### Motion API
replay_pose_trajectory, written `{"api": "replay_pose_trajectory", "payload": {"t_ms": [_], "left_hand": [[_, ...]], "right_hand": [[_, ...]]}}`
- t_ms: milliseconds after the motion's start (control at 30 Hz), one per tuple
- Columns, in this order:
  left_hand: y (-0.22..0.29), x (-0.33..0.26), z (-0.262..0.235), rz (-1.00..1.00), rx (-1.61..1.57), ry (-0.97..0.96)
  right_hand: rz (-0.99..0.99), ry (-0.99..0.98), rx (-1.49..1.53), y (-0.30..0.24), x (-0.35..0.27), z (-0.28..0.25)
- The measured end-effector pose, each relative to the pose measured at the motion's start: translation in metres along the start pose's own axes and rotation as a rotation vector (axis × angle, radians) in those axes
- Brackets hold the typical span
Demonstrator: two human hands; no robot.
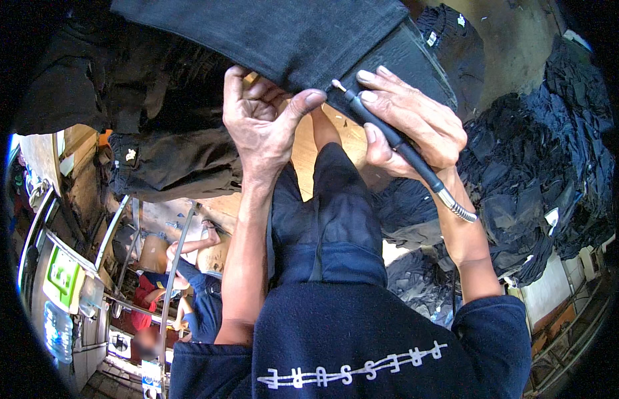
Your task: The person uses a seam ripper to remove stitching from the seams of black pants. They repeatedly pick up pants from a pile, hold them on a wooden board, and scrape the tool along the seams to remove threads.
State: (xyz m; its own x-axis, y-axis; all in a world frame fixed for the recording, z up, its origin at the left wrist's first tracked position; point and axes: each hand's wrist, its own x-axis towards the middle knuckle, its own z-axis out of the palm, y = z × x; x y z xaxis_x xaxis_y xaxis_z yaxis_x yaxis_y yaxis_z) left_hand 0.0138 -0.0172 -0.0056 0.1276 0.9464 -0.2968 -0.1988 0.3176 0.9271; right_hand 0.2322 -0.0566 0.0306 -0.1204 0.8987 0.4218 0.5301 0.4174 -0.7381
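A dark denim piece, looking like a trouser leg (283, 40), lies over a flat dark board (412, 56) at the top of the head view. My left hand (263, 133) is at the cloth's near edge, with its fingers curled at the edge and partly behind it. Its thumb reaches right along that edge. In my right hand (419, 130) is a slim black rotary-tool handpiece (396, 137) with a spring-covered cable end. Its small pale tip points up and left, close to the denim edge and my left thumb; whether it touches the cloth I cannot tell.
Heaps of dark garments (522, 166) fill the right side. More dark garments (183, 163) hang or lie at the left. Beyond metal rails (176, 266) at the lower left, another person (203, 299) sits, near a green-and-white container (63, 276) and a clear bottle (58, 332).
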Motion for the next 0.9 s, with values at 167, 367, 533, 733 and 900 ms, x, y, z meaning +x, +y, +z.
{"api": "replay_pose_trajectory", "payload": {"t_ms": [167, 367, 533, 733, 900], "left_hand": [[-0.001, -0.001, -0.001, -0.007, -0.008, 0.004], [-0.002, 0.0, -0.001, -0.003, -0.034, -0.003], [-0.003, 0.001, -0.002, -0.004, -0.021, -0.013], [-0.006, -0.002, -0.004, -0.02, -0.054, 0.008], [-0.02, 0.002, -0.014, -0.077, -0.11, 0.0]], "right_hand": [[0.012, 0.028, 0.012, 0.001, -0.001, 0.001], [0.042, 0.052, -0.013, 0.001, -0.002, 0.002], [0.052, 0.067, -0.037, 0.0, 0.0, 0.002], [0.067, 0.102, -0.058, 0.002, -0.002, 0.003], [0.122, 0.188, 0.007, 0.005, 0.0, 0.002]]}}
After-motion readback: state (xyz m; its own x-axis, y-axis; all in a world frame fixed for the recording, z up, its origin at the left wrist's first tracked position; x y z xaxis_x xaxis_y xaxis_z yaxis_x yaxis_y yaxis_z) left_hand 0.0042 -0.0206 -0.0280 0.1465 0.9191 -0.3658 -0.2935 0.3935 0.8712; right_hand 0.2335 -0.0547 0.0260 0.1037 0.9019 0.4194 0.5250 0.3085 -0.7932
